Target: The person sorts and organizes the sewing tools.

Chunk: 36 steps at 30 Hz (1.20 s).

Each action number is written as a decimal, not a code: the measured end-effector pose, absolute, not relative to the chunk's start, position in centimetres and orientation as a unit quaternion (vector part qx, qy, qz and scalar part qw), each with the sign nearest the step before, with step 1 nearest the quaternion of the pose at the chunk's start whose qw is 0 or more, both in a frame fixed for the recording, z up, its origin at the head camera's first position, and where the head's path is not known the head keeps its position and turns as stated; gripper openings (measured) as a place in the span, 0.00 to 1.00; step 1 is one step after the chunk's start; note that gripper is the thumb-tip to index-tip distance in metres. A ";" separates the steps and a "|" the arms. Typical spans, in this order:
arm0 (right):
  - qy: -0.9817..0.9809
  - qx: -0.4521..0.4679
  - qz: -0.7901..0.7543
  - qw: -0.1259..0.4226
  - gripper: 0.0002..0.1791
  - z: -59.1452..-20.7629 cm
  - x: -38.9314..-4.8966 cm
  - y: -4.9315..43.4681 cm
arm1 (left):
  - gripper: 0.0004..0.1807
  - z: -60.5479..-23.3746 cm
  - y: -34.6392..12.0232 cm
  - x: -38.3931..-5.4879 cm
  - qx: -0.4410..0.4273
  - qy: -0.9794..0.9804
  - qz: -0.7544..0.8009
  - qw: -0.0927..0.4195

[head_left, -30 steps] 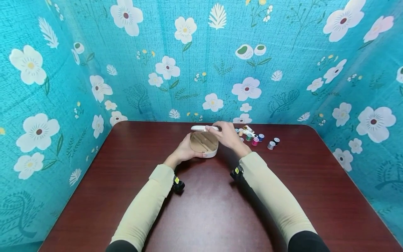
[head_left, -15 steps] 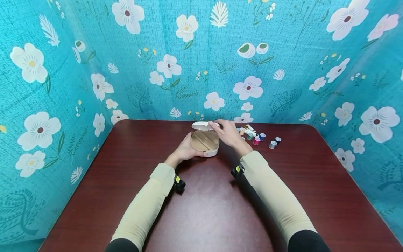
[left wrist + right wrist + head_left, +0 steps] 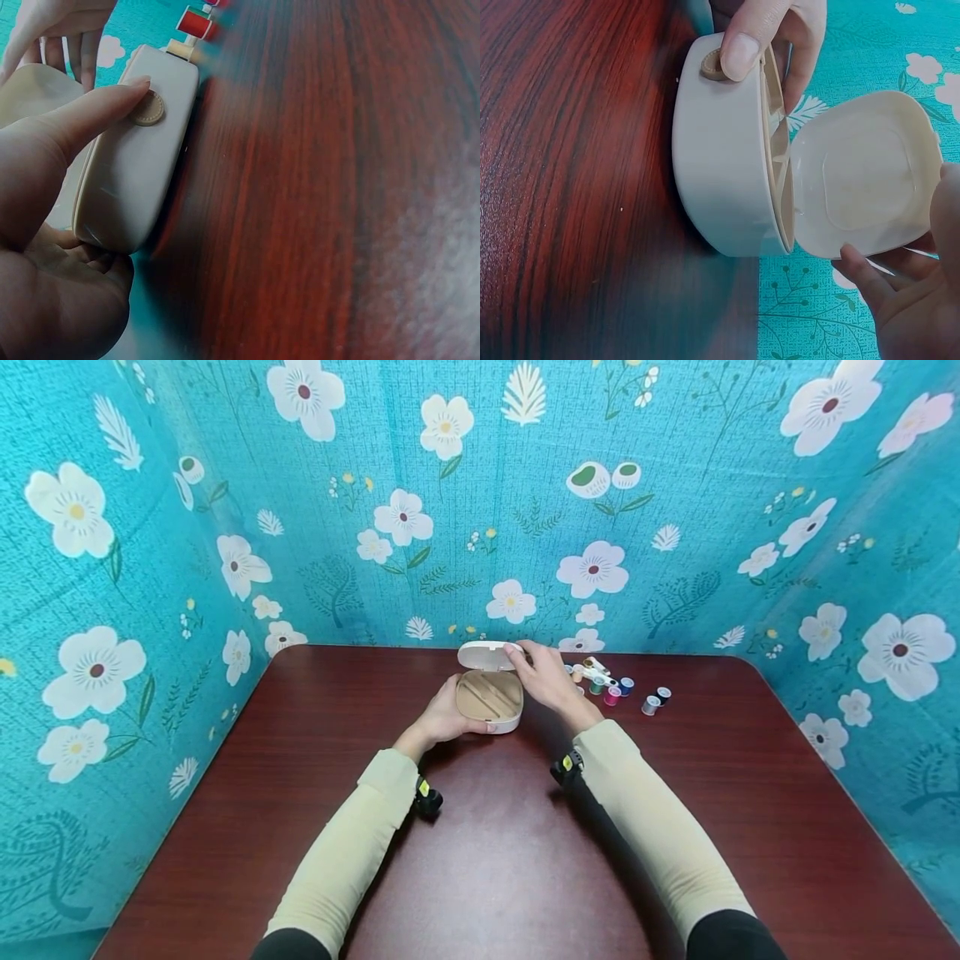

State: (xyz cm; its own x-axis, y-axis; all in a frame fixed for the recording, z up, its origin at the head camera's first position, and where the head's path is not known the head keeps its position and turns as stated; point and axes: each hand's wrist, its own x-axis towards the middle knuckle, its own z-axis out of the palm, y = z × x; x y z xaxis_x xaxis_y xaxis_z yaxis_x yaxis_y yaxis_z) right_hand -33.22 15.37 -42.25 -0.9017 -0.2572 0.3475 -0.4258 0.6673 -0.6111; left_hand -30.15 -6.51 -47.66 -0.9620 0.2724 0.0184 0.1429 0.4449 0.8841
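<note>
A white rounded box (image 3: 506,725) with a beige divided inside stands at the table's far middle. Its lid (image 3: 480,657) is raised at the back. My left hand (image 3: 442,713) grips the box's left side. In the left wrist view, that thumb lies on the front of the box (image 3: 135,187), at a round tan tab (image 3: 148,111). My right hand (image 3: 546,678) holds the lid's right edge. The right wrist view shows the lid's inner face (image 3: 862,172) tilted back, with the right hand's (image 3: 915,311) fingers at its edge. Dividers show inside the box; no contents are discernible.
Several thread spools lie right of the box, among them a pink spool (image 3: 612,696), a blue spool (image 3: 626,687) and a grey spool (image 3: 651,704). A floral curtain (image 3: 405,568) rises behind the dark red table (image 3: 480,860).
My right hand has swung the lid further up and back, so more of its inner face shows. The left hand keeps its grip on the box. The camera view has shifted slightly.
</note>
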 end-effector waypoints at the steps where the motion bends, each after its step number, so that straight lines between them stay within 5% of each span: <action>1: -0.906 0.187 0.360 0.118 0.29 -42.2 -33.2 15.4 | 0.64 -47.7 -6.5 -30.1 0.125 0.846 0.514 0.062; 13: -0.907 0.198 0.352 0.117 0.22 -42.3 -33.2 15.4 | 0.61 -47.8 -6.5 -29.8 0.138 0.844 0.516 0.041; 36: -0.921 0.236 0.296 0.092 0.40 -42.4 -34.2 15.7 | 0.61 -47.6 -6.5 -29.8 0.119 0.853 0.507 0.041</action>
